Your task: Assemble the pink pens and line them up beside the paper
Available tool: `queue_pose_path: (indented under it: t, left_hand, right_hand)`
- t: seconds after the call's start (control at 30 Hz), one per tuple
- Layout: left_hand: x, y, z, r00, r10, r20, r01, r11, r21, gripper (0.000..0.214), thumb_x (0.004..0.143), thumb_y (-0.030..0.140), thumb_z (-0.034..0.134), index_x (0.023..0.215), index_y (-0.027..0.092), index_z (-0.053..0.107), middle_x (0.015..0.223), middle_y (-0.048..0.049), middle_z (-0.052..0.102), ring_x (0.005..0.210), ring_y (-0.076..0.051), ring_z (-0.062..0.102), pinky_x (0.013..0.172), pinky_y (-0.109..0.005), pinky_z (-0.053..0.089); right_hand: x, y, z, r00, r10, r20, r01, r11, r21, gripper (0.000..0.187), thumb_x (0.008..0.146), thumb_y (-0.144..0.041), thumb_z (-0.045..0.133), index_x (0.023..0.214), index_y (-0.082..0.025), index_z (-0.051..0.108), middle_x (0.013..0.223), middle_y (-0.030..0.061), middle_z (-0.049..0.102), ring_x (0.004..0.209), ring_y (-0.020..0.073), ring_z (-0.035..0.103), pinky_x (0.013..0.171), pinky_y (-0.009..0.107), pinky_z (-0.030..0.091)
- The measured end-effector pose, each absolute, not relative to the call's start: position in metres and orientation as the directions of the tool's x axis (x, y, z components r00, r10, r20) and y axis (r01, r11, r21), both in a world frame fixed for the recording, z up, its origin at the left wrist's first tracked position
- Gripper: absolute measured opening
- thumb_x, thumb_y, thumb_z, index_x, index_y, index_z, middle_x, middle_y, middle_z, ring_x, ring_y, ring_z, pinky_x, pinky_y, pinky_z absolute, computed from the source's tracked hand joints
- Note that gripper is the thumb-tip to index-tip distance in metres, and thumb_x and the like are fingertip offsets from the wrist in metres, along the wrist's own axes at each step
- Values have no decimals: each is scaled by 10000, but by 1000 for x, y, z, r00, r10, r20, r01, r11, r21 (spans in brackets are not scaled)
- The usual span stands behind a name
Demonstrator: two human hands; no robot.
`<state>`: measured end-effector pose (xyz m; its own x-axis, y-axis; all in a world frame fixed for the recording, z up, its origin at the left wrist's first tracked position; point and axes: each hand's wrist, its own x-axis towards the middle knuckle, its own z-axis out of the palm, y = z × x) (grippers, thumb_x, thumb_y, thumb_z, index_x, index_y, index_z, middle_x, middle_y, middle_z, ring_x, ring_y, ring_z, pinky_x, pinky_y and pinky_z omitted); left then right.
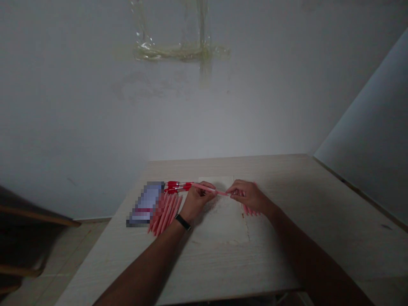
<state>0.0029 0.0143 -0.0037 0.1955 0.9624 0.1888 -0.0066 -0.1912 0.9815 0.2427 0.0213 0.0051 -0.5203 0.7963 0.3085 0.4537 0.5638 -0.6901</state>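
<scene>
In the head view, a pale sheet lies flat on the light wooden desk, and both of the person's hands are raised around its far half. The left hand is at the left edge of the sheet, its fingers clamped on a pink barrel that slants over the sheet's far left part. From the barrel's right end a thin pink piece reaches across, above the sheet; whether the two are joined or only meeting cannot be told. The right hand, over the right edge of the sheet, has its thumb and fingers pinched together on the far end of that thin piece.

To the left of the sheet, a bundle of pink barrels lies side by side, slanting toward the near edge of the desk. Farther back on that same side are several red parts with clear or silvery lengths between them. Farthest left of the sheet is a flat dark-edged item, blurred into blocks. Just right of the sheet, more pink pieces lie partly hidden under the right hand. A dark wristband circles the left wrist. Beyond the sheet, yellowed tape clings to the wall.
</scene>
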Motion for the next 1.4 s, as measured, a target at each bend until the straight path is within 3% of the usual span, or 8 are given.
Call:
queue_pose_path:
  t: [0.27, 0.6, 0.73, 0.9, 1.17, 1.4]
  left_hand:
    - [10, 9, -13, 249, 959, 138, -109, -114, 987, 307, 721, 364, 806, 862, 134, 660, 672, 14, 597, 559, -87, 486, 518, -208, 346]
    - [9, 11, -10, 207, 964, 167, -84, -153, 985, 294, 716, 354, 803, 863, 136, 671, 738, -21, 642, 669, -126, 549, 590, -223, 399]
    - [10, 9, -12, 225, 963, 150, -87, -133, 987, 305, 707, 371, 806, 848, 136, 672, 703, -13, 622, 619, -114, 523, 548, -215, 371]
    - [12, 6, -12, 231, 964, 131, -110, -108, 988, 307, 718, 371, 800, 866, 139, 664, 697, -3, 612, 565, -91, 488, 505, -202, 328]
    - [10, 9, -10, 199, 963, 180, -84, -166, 983, 276, 742, 353, 783, 855, 132, 662, 696, -1, 596, 612, -102, 493, 554, -214, 356]
    - [8, 12, -15, 199, 966, 164, -75, -151, 986, 289, 724, 353, 795, 862, 138, 661, 681, 11, 592, 613, -104, 496, 561, -216, 364]
  right_hand:
    - [239, 15, 11, -497, 838, 227, 469, 479, -742, 185, 903, -338, 627, 883, -168, 695, 806, 28, 623, 596, 104, 593, 522, 201, 448]
    - [242, 21, 1, -491, 830, 263, 448, 500, -742, 249, 916, -406, 608, 956, -189, 723, 855, 36, 634, 654, 114, 614, 568, 207, 476]
    - [240, 20, 2, -482, 847, 223, 446, 457, -770, 260, 913, -414, 609, 943, -180, 717, 848, 30, 622, 555, 86, 570, 483, 188, 432]
    - [239, 19, 2, -500, 836, 226, 460, 477, -749, 263, 916, -417, 605, 921, -178, 714, 831, 32, 627, 565, 89, 570, 483, 182, 425]
    - [240, 20, 3, -508, 823, 254, 464, 510, -724, 207, 916, -346, 609, 983, -186, 722, 844, 37, 640, 698, 126, 620, 619, 215, 489]
    - [241, 19, 1, -497, 848, 183, 469, 440, -765, 220, 920, -355, 588, 1014, -197, 708, 801, 24, 647, 550, 99, 592, 472, 188, 436]
